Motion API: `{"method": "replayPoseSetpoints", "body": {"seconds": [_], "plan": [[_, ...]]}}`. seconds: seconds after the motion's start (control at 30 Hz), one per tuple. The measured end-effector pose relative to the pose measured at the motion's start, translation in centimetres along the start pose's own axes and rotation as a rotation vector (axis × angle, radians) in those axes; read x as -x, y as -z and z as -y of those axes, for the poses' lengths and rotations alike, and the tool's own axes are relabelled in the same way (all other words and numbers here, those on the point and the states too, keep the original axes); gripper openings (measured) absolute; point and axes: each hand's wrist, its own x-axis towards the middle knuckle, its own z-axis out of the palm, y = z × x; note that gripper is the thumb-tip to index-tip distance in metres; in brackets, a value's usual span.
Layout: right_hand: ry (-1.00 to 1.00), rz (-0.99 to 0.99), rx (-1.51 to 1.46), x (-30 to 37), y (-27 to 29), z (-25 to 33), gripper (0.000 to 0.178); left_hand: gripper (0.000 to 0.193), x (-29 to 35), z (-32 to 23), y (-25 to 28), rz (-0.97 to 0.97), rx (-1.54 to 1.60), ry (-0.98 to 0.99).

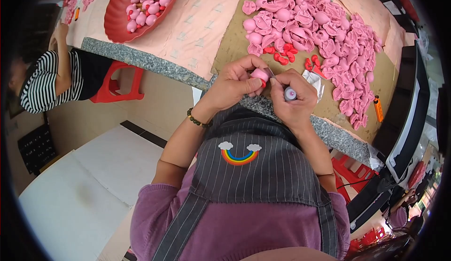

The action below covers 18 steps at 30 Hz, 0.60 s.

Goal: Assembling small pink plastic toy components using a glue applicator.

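Observation:
My left hand (235, 80) pinches a small pink plastic toy part (259, 74) with a red piece on its side, just over the table's front edge. Close beside it, my right hand (294, 99) is closed round a tool with a pale round handle end (290, 94). A thin metal tip (269, 72) points from that hand toward the pink part; its exact shape is hard to make out. Beyond my hands lie several small red pieces (284, 54). Behind them spreads a large heap of pink plastic shell parts (305, 31).
A red bowl (112, 24) of pink and red toys stands at the far left. An orange-handled cutter (378, 108) lies right of the heap, and crumpled white paper (315, 83) near my right hand. Another person in a striped shirt (44, 85) sits left, beside a red stool (120, 82).

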Motion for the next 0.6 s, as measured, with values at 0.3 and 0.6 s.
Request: {"method": "replayPoseSetpoints", "body": {"seconds": [0.3, 0.6], "plan": [[0.047, 0.069, -0.047, -0.15, 0.11, 0.02, 0.008, 0.029, -0.16, -0.42, -0.28, 0.025, -0.028, 0.007], [-0.008, 0.014, -0.022, 0.12, -0.33, 0.11, 0.009, 0.026, -0.12, -0.24, -0.07, 0.003, -0.035, 0.018]]}}
